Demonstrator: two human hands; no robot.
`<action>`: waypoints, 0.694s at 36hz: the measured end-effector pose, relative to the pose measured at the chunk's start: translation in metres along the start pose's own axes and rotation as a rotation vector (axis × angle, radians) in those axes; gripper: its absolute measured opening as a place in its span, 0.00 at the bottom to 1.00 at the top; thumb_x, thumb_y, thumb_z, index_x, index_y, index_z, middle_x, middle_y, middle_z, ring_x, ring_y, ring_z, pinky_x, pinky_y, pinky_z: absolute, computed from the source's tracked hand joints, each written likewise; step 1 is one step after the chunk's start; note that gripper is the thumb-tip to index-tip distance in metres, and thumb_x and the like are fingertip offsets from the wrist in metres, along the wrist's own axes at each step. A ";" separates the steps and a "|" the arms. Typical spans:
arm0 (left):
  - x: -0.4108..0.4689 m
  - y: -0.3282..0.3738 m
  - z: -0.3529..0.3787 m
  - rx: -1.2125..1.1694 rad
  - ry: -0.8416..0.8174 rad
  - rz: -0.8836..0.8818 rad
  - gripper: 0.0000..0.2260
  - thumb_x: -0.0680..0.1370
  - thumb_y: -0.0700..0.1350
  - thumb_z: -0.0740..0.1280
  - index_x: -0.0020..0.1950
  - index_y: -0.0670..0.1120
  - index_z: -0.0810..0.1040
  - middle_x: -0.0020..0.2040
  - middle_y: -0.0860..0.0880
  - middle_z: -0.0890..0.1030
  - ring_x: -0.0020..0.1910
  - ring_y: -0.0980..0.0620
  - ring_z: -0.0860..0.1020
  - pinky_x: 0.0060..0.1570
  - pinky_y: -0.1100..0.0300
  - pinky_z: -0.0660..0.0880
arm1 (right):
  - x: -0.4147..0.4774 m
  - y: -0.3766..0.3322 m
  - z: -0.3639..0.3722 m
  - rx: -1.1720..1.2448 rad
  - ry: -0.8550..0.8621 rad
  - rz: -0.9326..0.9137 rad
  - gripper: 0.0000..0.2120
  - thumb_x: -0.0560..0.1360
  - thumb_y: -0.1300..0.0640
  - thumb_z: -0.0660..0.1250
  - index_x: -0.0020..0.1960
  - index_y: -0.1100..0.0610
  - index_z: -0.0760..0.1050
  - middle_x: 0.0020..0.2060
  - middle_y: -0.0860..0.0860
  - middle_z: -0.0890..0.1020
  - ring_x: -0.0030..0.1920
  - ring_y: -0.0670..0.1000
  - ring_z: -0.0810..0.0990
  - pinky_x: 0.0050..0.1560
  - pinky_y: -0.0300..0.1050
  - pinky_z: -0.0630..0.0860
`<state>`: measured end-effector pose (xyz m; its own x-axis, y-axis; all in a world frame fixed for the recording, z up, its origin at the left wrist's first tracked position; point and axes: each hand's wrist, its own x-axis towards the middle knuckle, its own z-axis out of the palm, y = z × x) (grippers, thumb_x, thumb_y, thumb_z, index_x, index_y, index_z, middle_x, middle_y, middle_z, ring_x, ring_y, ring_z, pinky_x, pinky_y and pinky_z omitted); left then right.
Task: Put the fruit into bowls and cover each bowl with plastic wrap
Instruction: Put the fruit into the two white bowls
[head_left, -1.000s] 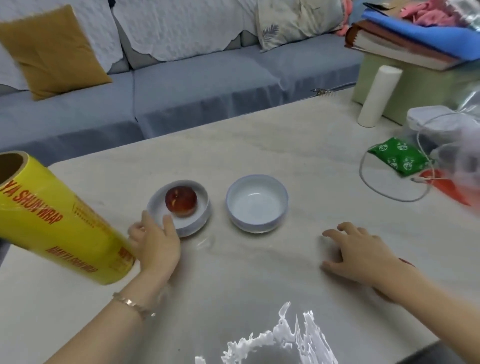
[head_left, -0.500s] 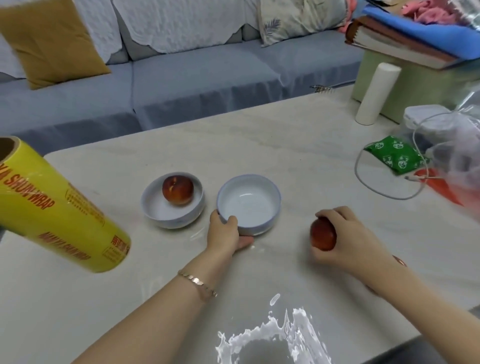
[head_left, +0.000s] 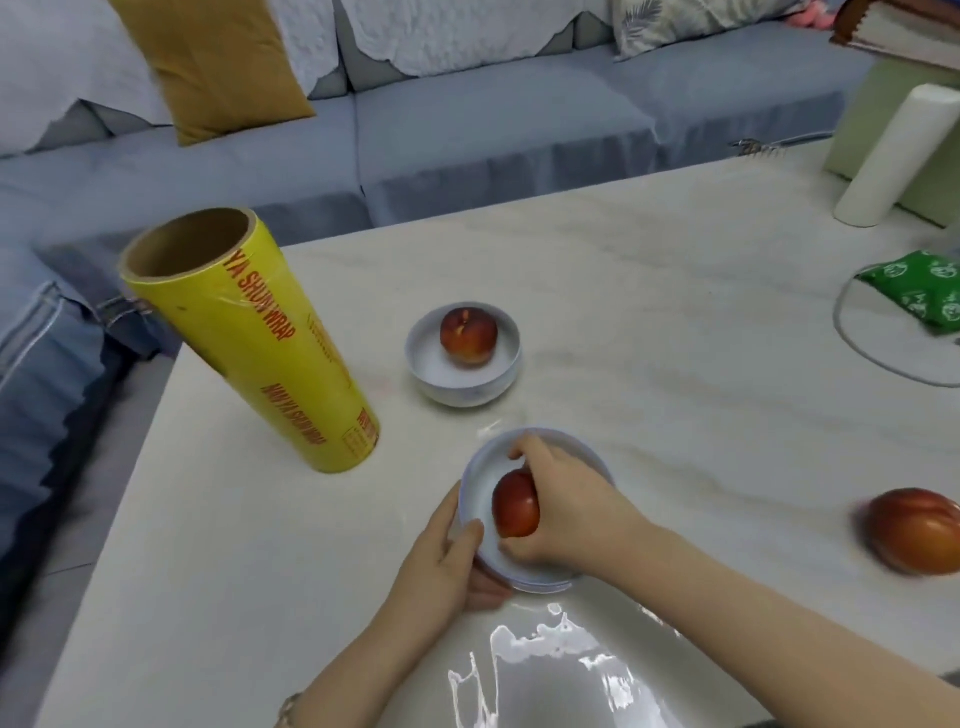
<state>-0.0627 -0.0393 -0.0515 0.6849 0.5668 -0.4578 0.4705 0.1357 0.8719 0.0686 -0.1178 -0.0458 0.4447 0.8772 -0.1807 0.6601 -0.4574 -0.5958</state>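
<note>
Peach (head_left: 515, 505) moved from table into near bowl (head_left: 480, 467); right hand (head_left: 566, 506) gripping it.

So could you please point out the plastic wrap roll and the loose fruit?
plastic wrap roll (head_left: 270, 358), head view, yellow side of the roll.
loose fruit (head_left: 917, 530), head view, middle of its red skin.

Wrap roll (head_left: 260, 343) left of far bowl (head_left: 464, 387), near bowl (head_left: 535, 574) in front, loose fruit (head_left: 917, 530) right
</note>
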 end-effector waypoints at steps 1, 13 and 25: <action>0.000 -0.002 -0.003 0.020 -0.014 -0.014 0.15 0.82 0.44 0.54 0.66 0.56 0.70 0.45 0.46 0.85 0.38 0.46 0.84 0.42 0.50 0.81 | 0.001 -0.002 0.003 -0.032 -0.025 -0.008 0.28 0.65 0.48 0.70 0.60 0.53 0.63 0.46 0.45 0.73 0.45 0.47 0.72 0.44 0.37 0.68; 0.012 -0.007 0.002 0.685 0.063 0.556 0.26 0.66 0.61 0.61 0.65 0.63 0.69 0.60 0.74 0.66 0.67 0.63 0.55 0.66 0.74 0.50 | -0.023 0.010 -0.017 0.043 -0.139 -0.165 0.25 0.69 0.58 0.69 0.65 0.53 0.69 0.60 0.47 0.75 0.60 0.45 0.72 0.54 0.28 0.63; 0.013 0.009 0.014 0.766 0.118 0.406 0.24 0.63 0.51 0.76 0.56 0.60 0.73 0.52 0.69 0.68 0.69 0.57 0.59 0.58 0.60 0.65 | -0.099 0.132 -0.091 -0.450 0.110 0.739 0.26 0.75 0.49 0.62 0.71 0.46 0.59 0.72 0.56 0.58 0.71 0.61 0.58 0.67 0.54 0.60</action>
<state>-0.0420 -0.0421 -0.0517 0.8386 0.5390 -0.0792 0.4761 -0.6542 0.5877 0.1667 -0.2781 -0.0348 0.8940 0.3247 -0.3089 0.3457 -0.9382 0.0142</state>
